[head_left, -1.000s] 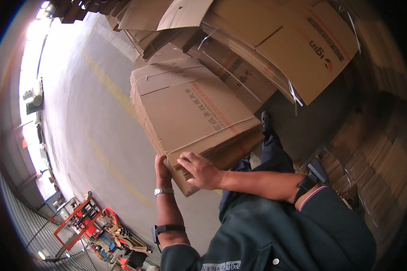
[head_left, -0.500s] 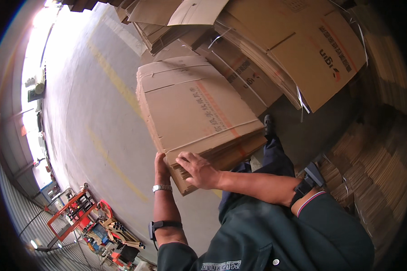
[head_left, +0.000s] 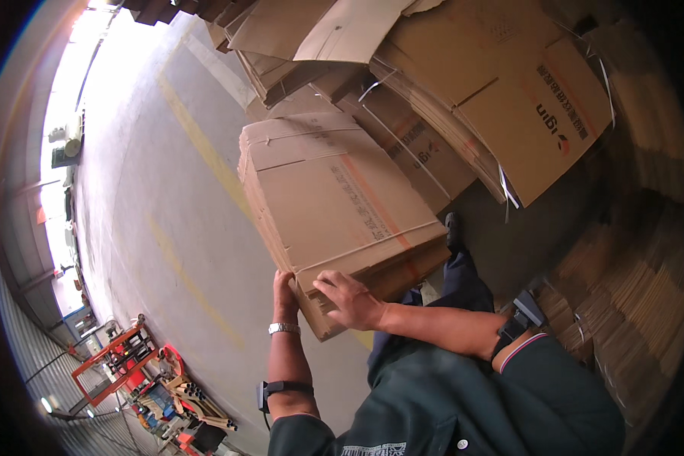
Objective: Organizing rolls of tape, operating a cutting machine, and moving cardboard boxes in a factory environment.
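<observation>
A thick bundle of flattened cardboard cartons (head_left: 334, 205), tied with pale straps, slants in front of me at the middle of the view. My left hand (head_left: 284, 295) is closed at its near left corner, next to the strap; part of those fingers is hidden by the cardboard. Against the near end, my right hand (head_left: 351, 302) has bent fingers over the layered edges, a little apart from the left one. The lower side of the bundle cannot be seen.
More strapped carton stacks (head_left: 520, 114) lie beyond and to the right, with loose white strap ends (head_left: 508, 188). Further flat cardboard (head_left: 623, 304) is piled at my right side. A red-framed cart (head_left: 114, 357) and assorted gear stand at lower left on the concrete floor (head_left: 144, 190).
The whole view has shifted slightly, so the bundle and surroundings appear lower and mostly further right. Both hands keep their places at the bundle's near end.
</observation>
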Demonstrator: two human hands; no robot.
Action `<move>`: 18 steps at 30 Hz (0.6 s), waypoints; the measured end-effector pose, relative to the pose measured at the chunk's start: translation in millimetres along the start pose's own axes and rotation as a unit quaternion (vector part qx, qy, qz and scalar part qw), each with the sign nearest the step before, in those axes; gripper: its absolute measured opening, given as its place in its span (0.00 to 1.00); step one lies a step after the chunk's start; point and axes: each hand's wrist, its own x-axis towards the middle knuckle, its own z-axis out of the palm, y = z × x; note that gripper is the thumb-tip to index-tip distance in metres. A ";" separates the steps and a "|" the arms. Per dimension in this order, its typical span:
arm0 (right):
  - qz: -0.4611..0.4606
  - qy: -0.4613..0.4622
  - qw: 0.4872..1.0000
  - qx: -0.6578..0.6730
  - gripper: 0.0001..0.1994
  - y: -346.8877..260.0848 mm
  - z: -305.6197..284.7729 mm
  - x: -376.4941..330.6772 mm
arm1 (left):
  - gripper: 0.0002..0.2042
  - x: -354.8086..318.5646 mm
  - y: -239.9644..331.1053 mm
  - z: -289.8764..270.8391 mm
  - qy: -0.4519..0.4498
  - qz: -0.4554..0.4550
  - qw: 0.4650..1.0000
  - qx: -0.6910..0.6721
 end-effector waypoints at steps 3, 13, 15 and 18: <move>-0.005 0.002 1.000 0.002 0.28 -3.2 -2.6 -3.3 | 0.16 -6.5 -1.4 2.1 0.043 0.010 0.998 0.040; 0.001 0.018 1.000 -0.022 0.27 -1.0 -33.7 -37.7 | 0.15 -32.3 -17.9 47.4 0.080 0.040 0.990 0.112; 0.014 0.039 0.999 -0.032 0.26 2.0 -47.9 -49.4 | 0.15 -39.8 -25.7 71.3 0.099 0.061 0.983 0.139; 0.037 0.092 0.994 -0.041 0.23 17.9 -71.9 -73.1 | 0.16 -47.0 -50.5 110.3 0.114 0.090 0.975 0.168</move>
